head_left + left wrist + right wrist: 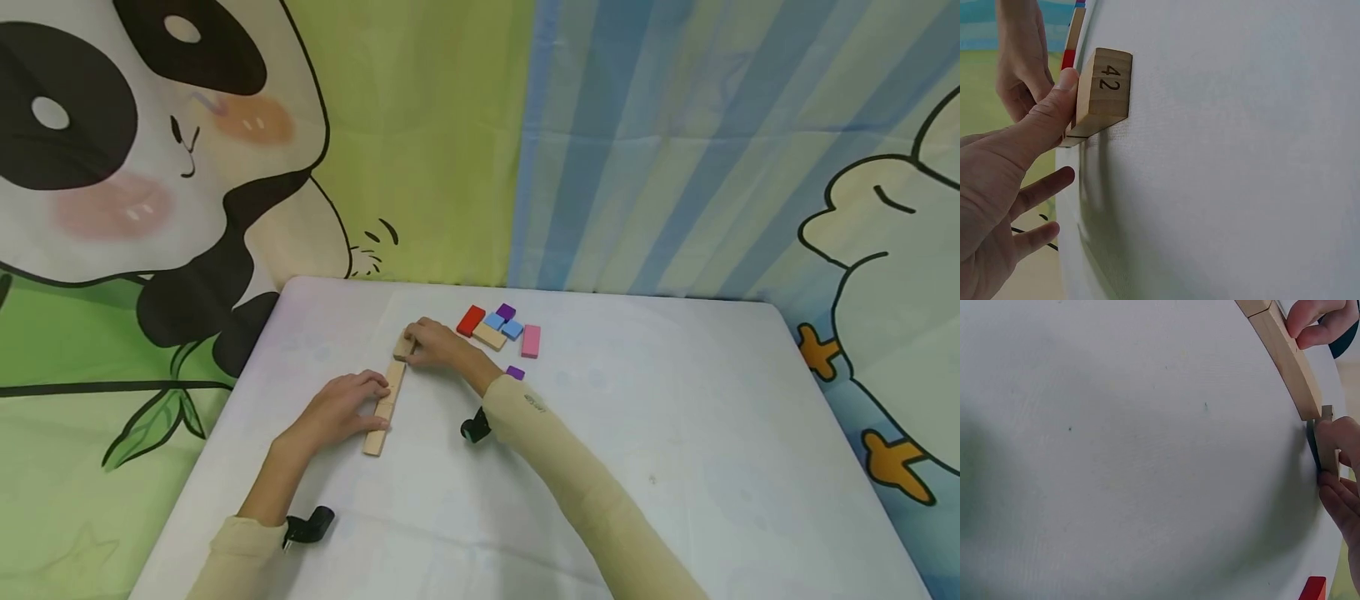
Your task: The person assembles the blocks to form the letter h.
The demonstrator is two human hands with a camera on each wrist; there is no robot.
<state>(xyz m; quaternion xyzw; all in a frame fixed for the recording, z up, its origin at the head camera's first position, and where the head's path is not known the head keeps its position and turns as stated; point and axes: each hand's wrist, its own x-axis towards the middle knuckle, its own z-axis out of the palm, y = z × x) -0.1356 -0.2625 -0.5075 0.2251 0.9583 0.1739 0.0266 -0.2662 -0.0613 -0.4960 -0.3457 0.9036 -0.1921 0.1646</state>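
A straight row of plain wooden blocks (391, 385) lies on the white table, with seams between the pieces. My left hand (341, 408) touches the left side of this row with thumb and fingertips, its fingers mostly straight. In the left wrist view the thumb lies along the near wooden block (1105, 87), whose end carries the digits 42. At the far end of the row, my right hand (438, 343) pinches another wooden block (1327, 450) between thumb and fingers. That block is slightly tilted, close to the end of the row.
Beyond the right hand, a loose cluster holds a red block (471, 321), a tan block (490, 336), a pink block (531, 342), blue blocks (512, 330) and a purple block (506, 312). Another purple block (515, 372) shows behind the right forearm. Printed curtains (420, 167) hang behind the table.
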